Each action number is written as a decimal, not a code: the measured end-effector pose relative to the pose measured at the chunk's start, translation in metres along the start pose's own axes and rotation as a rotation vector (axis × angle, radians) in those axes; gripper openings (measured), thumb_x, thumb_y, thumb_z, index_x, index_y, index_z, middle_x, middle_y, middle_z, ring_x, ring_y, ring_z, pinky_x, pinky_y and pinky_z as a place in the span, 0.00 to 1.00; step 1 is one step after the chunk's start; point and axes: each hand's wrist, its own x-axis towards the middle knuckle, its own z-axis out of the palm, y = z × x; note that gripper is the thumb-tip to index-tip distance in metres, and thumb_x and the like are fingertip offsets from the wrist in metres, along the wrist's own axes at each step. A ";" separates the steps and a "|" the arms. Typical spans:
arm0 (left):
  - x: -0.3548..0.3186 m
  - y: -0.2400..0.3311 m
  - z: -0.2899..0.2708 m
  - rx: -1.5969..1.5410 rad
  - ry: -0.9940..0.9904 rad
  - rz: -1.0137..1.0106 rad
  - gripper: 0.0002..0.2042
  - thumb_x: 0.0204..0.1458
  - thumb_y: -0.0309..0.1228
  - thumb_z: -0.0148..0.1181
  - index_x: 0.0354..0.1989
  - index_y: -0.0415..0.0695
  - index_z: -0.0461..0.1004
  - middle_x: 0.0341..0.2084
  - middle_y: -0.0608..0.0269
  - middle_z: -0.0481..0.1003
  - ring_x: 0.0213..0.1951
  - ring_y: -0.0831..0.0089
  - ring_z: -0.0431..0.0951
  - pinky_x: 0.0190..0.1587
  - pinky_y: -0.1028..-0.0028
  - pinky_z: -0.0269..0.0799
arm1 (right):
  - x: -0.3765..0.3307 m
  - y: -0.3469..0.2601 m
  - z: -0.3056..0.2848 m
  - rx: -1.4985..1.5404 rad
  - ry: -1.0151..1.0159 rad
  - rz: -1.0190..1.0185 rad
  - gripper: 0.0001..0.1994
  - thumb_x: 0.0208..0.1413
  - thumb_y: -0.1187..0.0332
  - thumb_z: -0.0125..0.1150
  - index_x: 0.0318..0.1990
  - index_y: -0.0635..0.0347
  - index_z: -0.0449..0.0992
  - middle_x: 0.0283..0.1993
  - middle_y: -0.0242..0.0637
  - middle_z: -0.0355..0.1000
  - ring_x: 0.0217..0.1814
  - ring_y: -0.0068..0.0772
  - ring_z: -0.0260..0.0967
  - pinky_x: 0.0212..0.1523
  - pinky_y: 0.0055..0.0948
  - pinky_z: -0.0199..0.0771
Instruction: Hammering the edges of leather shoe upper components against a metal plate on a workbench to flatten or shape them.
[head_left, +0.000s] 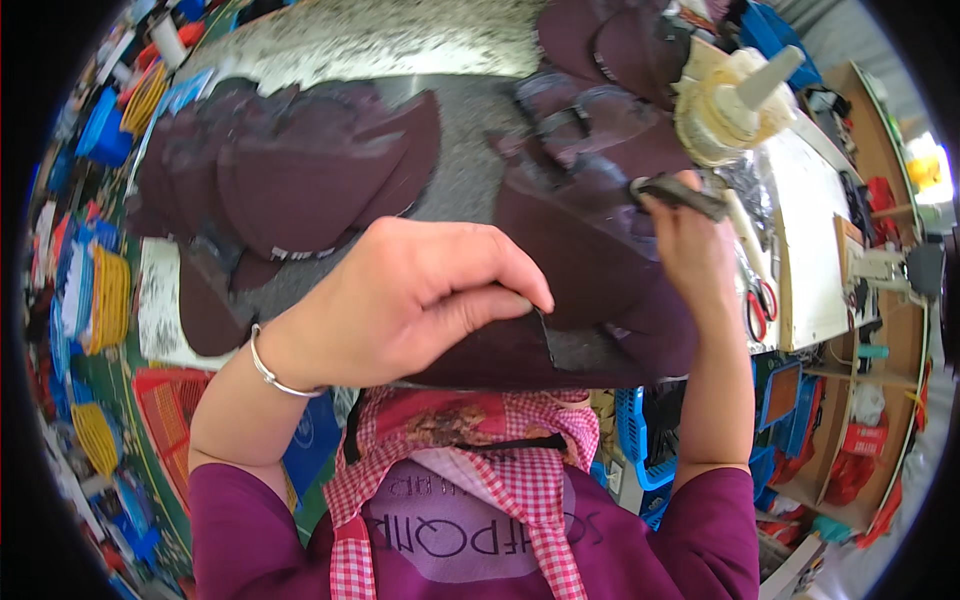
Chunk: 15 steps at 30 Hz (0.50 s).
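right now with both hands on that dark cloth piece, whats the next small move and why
Probably pull the dark cloth piece taut. The left hand pinches its near edge, the right hand grips a small dark tool at its far edge, and the cloth between them looks slack.

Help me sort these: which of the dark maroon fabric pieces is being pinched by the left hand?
The flat maroon piece at the table's near edge, directly under the left hand. The other pieces lie stacked farther back, untouched by that hand.
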 end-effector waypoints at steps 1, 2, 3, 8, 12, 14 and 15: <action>-0.010 -0.002 -0.003 -0.119 -0.028 -0.266 0.05 0.57 0.23 0.70 0.41 0.43 0.82 0.35 0.63 0.82 0.38 0.62 0.83 0.42 0.66 0.78 | -0.001 -0.005 -0.006 0.017 0.052 -0.024 0.10 0.71 0.59 0.61 0.45 0.55 0.73 0.35 0.51 0.81 0.40 0.63 0.81 0.38 0.55 0.77; -0.018 -0.004 -0.005 -0.245 -0.053 -0.529 0.04 0.58 0.23 0.70 0.40 0.44 0.83 0.34 0.63 0.81 0.39 0.63 0.82 0.41 0.67 0.77 | -0.006 -0.016 -0.009 0.059 0.126 -0.042 0.09 0.70 0.61 0.63 0.44 0.57 0.76 0.32 0.51 0.80 0.36 0.59 0.80 0.36 0.49 0.76; -0.033 -0.017 0.002 -0.246 -0.027 -0.560 0.04 0.58 0.23 0.70 0.40 0.44 0.83 0.34 0.63 0.81 0.39 0.63 0.82 0.41 0.67 0.77 | -0.010 -0.035 -0.018 0.158 0.129 -0.014 0.09 0.69 0.64 0.67 0.43 0.58 0.76 0.30 0.48 0.78 0.32 0.54 0.78 0.34 0.43 0.75; -0.075 -0.067 0.042 0.598 0.150 -0.232 0.05 0.54 0.25 0.71 0.37 0.49 0.81 0.30 0.67 0.75 0.40 0.64 0.78 0.43 0.65 0.74 | -0.039 -0.102 -0.007 0.482 -0.278 -0.204 0.08 0.64 0.69 0.71 0.41 0.58 0.76 0.30 0.44 0.77 0.32 0.51 0.80 0.33 0.41 0.76; -0.071 -0.076 0.022 0.508 0.038 -0.249 0.06 0.51 0.31 0.74 0.34 0.51 0.81 0.30 0.71 0.78 0.39 0.65 0.78 0.48 0.64 0.71 | -0.052 -0.122 0.015 0.500 -0.403 -0.271 0.10 0.64 0.68 0.72 0.41 0.58 0.74 0.32 0.46 0.78 0.33 0.58 0.80 0.31 0.45 0.78; -0.066 -0.081 0.013 0.477 -0.002 -0.239 0.06 0.50 0.31 0.74 0.34 0.51 0.81 0.30 0.71 0.78 0.39 0.65 0.78 0.48 0.64 0.72 | -0.055 -0.124 0.020 0.426 -0.441 -0.276 0.11 0.64 0.68 0.71 0.40 0.59 0.72 0.32 0.48 0.79 0.34 0.59 0.81 0.31 0.47 0.78; -0.065 -0.085 0.009 0.455 -0.044 -0.230 0.06 0.50 0.31 0.74 0.33 0.52 0.81 0.30 0.72 0.79 0.39 0.65 0.78 0.48 0.64 0.73 | -0.055 -0.125 0.020 0.423 -0.451 -0.274 0.11 0.64 0.68 0.71 0.40 0.59 0.72 0.32 0.48 0.79 0.34 0.59 0.81 0.31 0.47 0.78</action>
